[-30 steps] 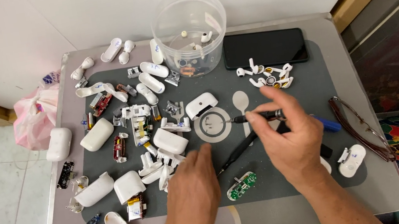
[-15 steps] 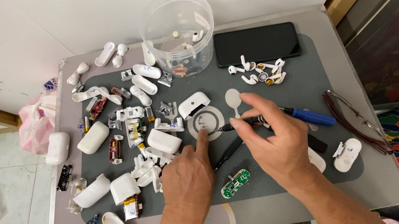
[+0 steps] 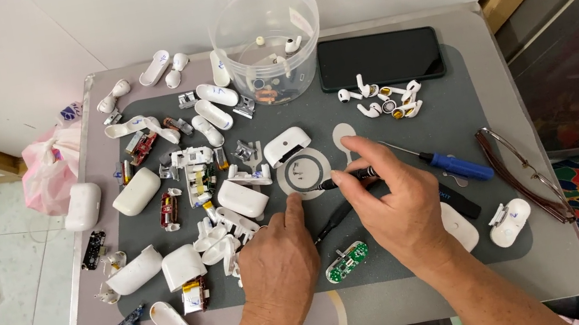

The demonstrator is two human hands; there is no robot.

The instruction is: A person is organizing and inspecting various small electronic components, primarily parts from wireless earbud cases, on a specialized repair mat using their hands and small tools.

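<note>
Right hand [image 3: 401, 210]: pinches a thin dark tool [image 3: 351, 176] between thumb and fingers; its tip points left, toward the ring.
Left hand [image 3: 279, 259]: holds nothing; it lies palm down on the mat [image 3: 411, 133], index finger stretched up toward the ring's lower left edge — whether it touches, I cannot tell.
Ring [image 3: 305, 172]: a flat round ring-shaped part, lying on the mat just above both hands, left of the tool tip and close to it.
Key relation: the tool's long axis runs nearly level, left to right; the ring sits straight off its tip, so the right hand is the nearer one, the left finger coming in from below.
Case half [image 3: 286, 145]: white, touching or overlapping the ring's upper edge; it crowds that side.
White case [image 3: 243, 198]: just left of the ring, near the left index finger.
Screwdriver [image 3: 449, 164]: blue handle, lying on the mat right of the right hand, shaft angled up-left behind the fingers.
Circuit board [image 3: 346, 262]: small and green, between the two wrists, below the ring.
Tub [image 3: 266, 36]: clear and round, at the table's far edge, a few small parts inside.
Phone [image 3: 379, 58]: dark, flat, right of the tub.
Earbuds [image 3: 381, 99]: a loose white cluster below the phone — well apart from the ring.
Glasses [image 3: 525, 172]: folded, at the mat's right edge.
</note>
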